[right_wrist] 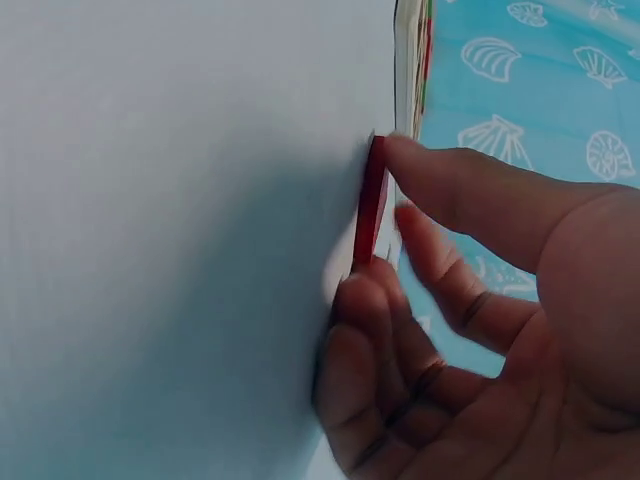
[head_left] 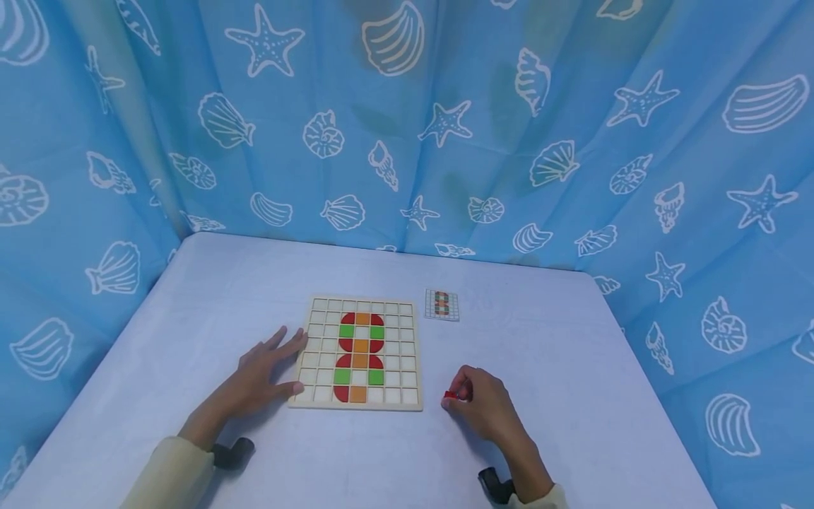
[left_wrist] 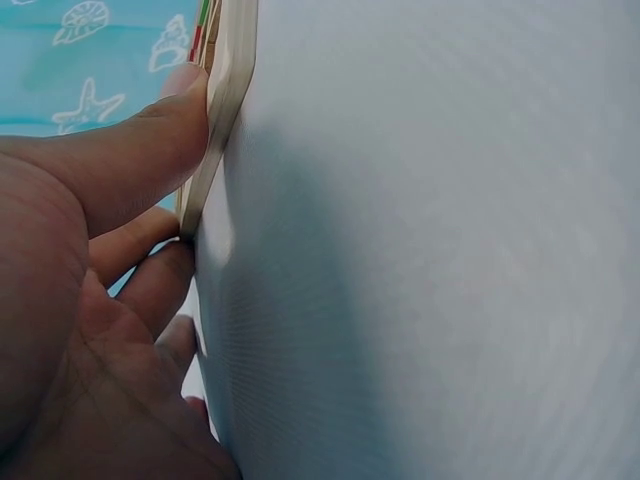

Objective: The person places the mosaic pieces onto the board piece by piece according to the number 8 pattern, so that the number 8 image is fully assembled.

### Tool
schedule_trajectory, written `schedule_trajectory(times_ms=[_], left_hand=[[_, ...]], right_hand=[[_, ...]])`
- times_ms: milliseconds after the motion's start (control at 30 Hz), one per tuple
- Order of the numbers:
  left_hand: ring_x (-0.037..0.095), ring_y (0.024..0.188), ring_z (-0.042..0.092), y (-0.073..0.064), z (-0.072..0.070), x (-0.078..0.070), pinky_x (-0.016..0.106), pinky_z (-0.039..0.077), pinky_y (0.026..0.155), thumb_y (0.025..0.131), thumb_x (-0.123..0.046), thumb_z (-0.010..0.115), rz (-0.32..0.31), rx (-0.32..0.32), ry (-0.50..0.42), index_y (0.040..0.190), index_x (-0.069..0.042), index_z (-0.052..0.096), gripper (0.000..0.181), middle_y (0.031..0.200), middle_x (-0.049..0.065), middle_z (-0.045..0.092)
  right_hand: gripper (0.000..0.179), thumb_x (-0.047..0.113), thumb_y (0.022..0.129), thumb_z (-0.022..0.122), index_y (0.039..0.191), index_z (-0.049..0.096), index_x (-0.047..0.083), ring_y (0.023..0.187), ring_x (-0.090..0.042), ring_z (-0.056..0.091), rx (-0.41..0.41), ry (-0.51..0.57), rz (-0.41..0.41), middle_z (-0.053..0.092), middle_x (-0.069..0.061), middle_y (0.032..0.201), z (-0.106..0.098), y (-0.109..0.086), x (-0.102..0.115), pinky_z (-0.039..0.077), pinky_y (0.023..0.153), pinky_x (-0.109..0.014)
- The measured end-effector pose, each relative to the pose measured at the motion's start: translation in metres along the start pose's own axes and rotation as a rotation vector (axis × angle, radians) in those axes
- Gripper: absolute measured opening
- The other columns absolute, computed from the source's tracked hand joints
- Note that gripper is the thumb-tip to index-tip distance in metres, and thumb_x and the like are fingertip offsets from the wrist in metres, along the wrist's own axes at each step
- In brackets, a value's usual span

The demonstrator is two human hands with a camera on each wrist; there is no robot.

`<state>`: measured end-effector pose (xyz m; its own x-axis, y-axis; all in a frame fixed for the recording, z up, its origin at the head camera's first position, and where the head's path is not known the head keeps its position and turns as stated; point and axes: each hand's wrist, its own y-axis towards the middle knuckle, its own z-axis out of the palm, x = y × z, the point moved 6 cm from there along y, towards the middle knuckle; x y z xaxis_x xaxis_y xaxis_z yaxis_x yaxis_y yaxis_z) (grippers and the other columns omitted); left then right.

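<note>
A square wooden grid board (head_left: pixel 403 382) lies on the table. Red rounded-corner tiles (head_left: pixel 340 394), orange square tiles (head_left: pixel 358 394) and green square tiles (head_left: pixel 376 377) form a figure like an 8 on its white cells. My left hand (head_left: pixel 257 378) rests at the board's left side, fingers spread, with thumb and fingertips touching its edge. To the right of the board, my right hand (head_left: pixel 483 403) pinches a red tile (right_wrist: pixel 371 200) between thumb and fingers, low over the table. The tile stands on edge in the right wrist view; its full outline is hidden.
A small pattern card (head_left: pixel 451 316) with a similar coloured figure lies behind and right of the board. White cloth covers the table (head_left: pixel 540 339). A blue curtain (head_left: pixel 381 106) with shell and starfish prints surrounds its back and sides.
</note>
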<state>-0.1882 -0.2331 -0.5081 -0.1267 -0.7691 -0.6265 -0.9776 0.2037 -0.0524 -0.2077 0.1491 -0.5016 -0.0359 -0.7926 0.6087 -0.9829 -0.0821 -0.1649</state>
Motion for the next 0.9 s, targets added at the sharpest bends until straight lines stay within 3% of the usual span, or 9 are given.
schedule_trajectory(times_ms=[167, 367, 500, 900], left_hand=[[0.049, 0.164, 0.015, 0.001, 0.0, 0.0, 0.076, 0.013, 0.127, 0.09, -0.037, 0.085, 0.004, -0.004, 0.004, 0.166, -0.017, 0.037, 0.092, 0.175, 0.018, 0.029], [0.049, 0.163, 0.015, 0.001, 0.0, -0.001, 0.076, 0.013, 0.127, 0.089, -0.035, 0.085, 0.01, -0.006, 0.005, 0.166, -0.016, 0.037, 0.092, 0.175, 0.018, 0.03], [0.05, 0.163, 0.016, 0.0, 0.0, -0.001, 0.076, 0.013, 0.126, 0.089, -0.035, 0.085, 0.013, -0.006, 0.001, 0.166, -0.015, 0.038, 0.092, 0.174, 0.019, 0.031], [0.049, 0.163, 0.016, 0.001, 0.001, 0.0, 0.075, 0.013, 0.127, 0.089, -0.036, 0.085, 0.002, -0.011, 0.007, 0.166, -0.017, 0.037, 0.092, 0.175, 0.019, 0.03]], right_hand=[[0.025, 0.009, 0.084, 0.09, 0.091, 0.067, 0.016, 0.072, -0.015, 0.053, -0.014, 0.023, -0.047, 0.059, 0.001, 0.078, 0.001, 0.0, 0.005, 0.044, 0.064, -0.026], [0.025, 0.015, 0.085, 0.091, 0.09, 0.066, 0.015, 0.073, -0.016, 0.053, -0.004, -0.027, 0.003, 0.058, 0.0, 0.078, 0.002, -0.001, 0.005, 0.043, 0.064, -0.028], [0.027, 0.012, 0.086, 0.089, 0.093, 0.064, 0.015, 0.077, -0.017, 0.054, 0.038, 0.011, 0.012, 0.059, -0.001, 0.081, 0.006, -0.002, 0.008, 0.046, 0.066, -0.028], [0.017, 0.007, 0.089, 0.086, 0.096, 0.076, 0.019, 0.079, -0.016, 0.061, 0.077, 0.206, -0.168, 0.07, 0.004, 0.089, 0.021, -0.008, 0.039, 0.056, 0.07, -0.02]])
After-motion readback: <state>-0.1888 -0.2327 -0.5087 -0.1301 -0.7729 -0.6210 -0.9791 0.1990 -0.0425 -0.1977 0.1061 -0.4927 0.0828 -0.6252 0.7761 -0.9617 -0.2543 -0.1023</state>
